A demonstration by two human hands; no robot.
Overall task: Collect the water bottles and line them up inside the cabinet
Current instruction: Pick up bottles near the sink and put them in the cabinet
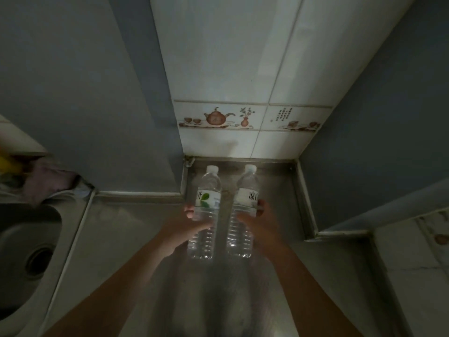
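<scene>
Two clear water bottles with white caps stand upright side by side on a steel counter (136,229), in a recess below a tiled wall. The left bottle (207,198) has a white label with a green leaf. The right bottle (246,203) has a white label with dark characters. My left hand (192,224) wraps around the middle of the left bottle from its left side. My right hand (255,222) wraps around the middle of the right bottle from its right side. Both forearms reach in from the bottom of the view.
A round steel sink (26,251) with a drain lies at the left. Crumpled cloths (46,181) and something yellow sit behind it. Grey panels (85,93) flank the white tiled wall (243,69). A lower tiled ledge (418,263) is at the right.
</scene>
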